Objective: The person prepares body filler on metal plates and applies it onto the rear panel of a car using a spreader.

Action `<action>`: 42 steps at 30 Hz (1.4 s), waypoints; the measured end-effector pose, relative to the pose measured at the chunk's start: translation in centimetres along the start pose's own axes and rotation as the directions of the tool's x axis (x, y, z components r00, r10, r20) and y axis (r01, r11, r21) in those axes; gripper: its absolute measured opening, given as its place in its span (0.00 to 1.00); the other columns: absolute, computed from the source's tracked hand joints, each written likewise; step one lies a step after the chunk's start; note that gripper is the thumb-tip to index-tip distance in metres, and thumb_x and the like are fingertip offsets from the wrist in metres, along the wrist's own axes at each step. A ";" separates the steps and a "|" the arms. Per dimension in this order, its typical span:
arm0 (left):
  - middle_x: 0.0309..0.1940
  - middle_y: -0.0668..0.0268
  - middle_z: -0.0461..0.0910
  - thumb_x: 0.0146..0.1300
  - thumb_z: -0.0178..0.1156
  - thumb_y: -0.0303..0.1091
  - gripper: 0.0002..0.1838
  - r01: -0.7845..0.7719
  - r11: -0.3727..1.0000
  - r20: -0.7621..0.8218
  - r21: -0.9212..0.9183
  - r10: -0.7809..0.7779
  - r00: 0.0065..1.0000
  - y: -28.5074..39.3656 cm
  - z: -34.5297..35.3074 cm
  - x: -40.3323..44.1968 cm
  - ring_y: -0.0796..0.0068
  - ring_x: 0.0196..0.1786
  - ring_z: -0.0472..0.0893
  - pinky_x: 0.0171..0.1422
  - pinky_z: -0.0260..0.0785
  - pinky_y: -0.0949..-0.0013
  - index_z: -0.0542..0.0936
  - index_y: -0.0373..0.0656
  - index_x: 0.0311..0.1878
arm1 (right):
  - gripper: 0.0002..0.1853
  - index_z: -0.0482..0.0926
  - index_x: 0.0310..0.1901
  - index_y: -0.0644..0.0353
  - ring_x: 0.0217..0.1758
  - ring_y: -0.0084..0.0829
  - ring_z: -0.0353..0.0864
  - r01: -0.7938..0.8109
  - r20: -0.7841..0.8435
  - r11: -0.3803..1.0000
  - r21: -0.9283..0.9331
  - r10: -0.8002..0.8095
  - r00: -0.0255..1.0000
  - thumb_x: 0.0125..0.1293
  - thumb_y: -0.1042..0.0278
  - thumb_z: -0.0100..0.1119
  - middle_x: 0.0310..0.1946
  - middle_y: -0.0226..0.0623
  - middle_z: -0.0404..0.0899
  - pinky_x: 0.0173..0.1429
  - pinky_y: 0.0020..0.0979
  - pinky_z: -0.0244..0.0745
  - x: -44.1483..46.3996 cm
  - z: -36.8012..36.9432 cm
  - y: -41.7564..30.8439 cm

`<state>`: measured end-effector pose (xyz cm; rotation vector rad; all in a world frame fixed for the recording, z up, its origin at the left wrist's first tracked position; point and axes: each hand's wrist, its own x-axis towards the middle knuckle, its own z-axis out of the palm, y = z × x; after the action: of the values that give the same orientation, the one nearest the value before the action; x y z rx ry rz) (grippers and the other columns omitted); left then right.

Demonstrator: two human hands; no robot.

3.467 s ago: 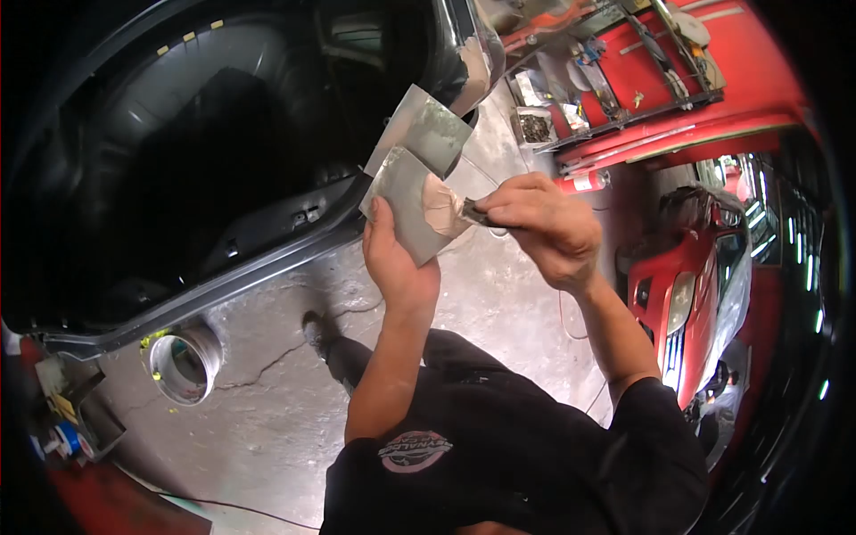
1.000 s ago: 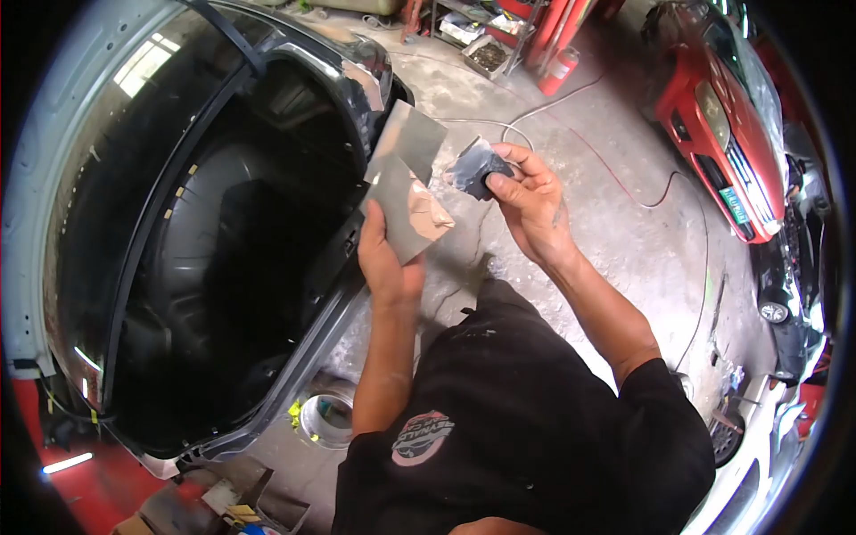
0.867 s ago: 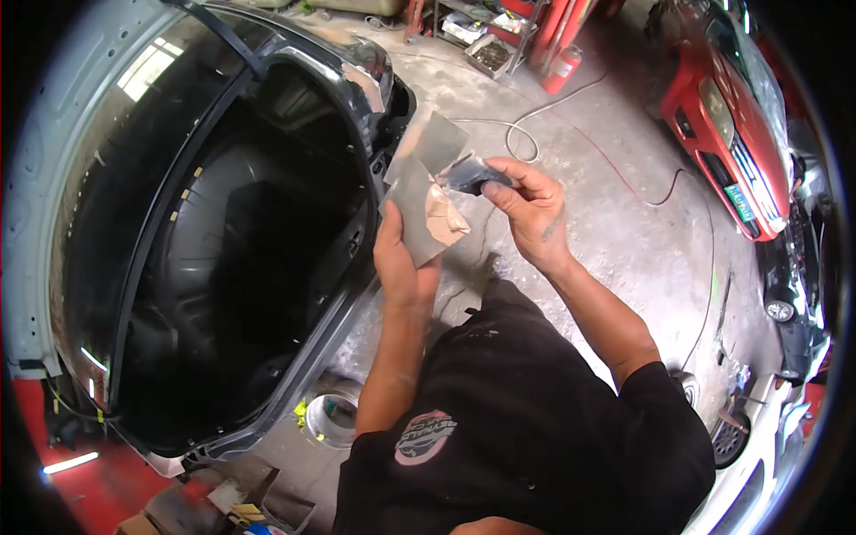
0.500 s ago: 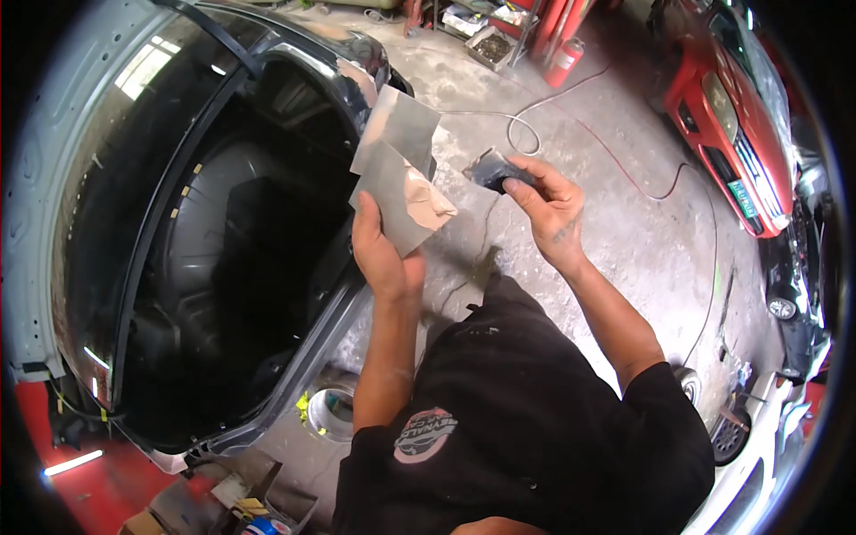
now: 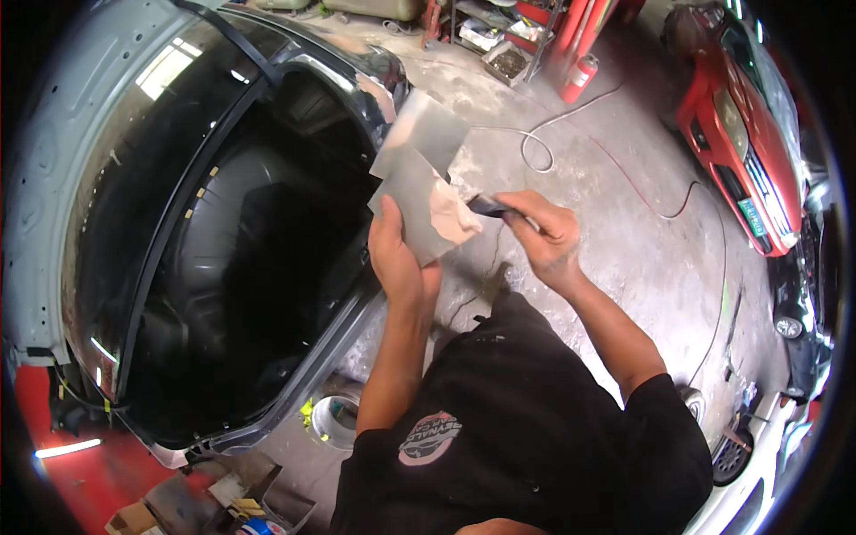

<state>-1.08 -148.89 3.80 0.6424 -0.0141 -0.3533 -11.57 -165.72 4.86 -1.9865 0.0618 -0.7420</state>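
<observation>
My left hand point(image 5: 403, 260) grips a flat grey mixing board point(image 5: 406, 196) by its lower edge, thumb on top. A second grey sheet point(image 5: 428, 129) sticks out beyond it at the far side; how the two are joined I cannot tell. Pinkish body filler point(image 5: 451, 214) lies in a thick smear along the board's right part. Pinched in my right hand point(image 5: 546, 234) is a dark filler spreader point(image 5: 488, 207), its edge at the right side of the filler. Whether the blade touches the filler is hard to make out.
An open car trunk point(image 5: 267, 241) fills the left, with a pinkish patch point(image 5: 379, 96) on the body edge. A hose point(image 5: 538, 165) lies on the concrete floor. A white bucket point(image 5: 334, 419) stands below. A red car point(image 5: 731, 125) and fire extinguisher point(image 5: 580, 78) are farther off.
My right hand has brought the spreader in to the edge of the filler and turned it flatter. The board and my left hand sit slightly farther right in view.
</observation>
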 end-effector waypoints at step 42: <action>0.46 0.66 0.85 0.74 0.65 0.41 0.21 0.196 0.697 0.387 0.690 -0.584 0.714 5.9 -5.9 0.4 0.80 0.48 0.81 0.56 0.72 0.75 0.83 0.29 0.55 | 0.11 0.87 0.48 0.65 0.47 0.25 0.85 -0.264 0.611 0.935 0.237 0.068 0.789 0.65 0.84 0.64 0.42 0.33 0.89 0.54 0.30 0.79 9.2 -4.5 -1.0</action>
<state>1.86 -141.15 2.54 1.1689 -0.6192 -1.0208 -6.72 -171.87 11.61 -1.7919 -0.2399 0.0236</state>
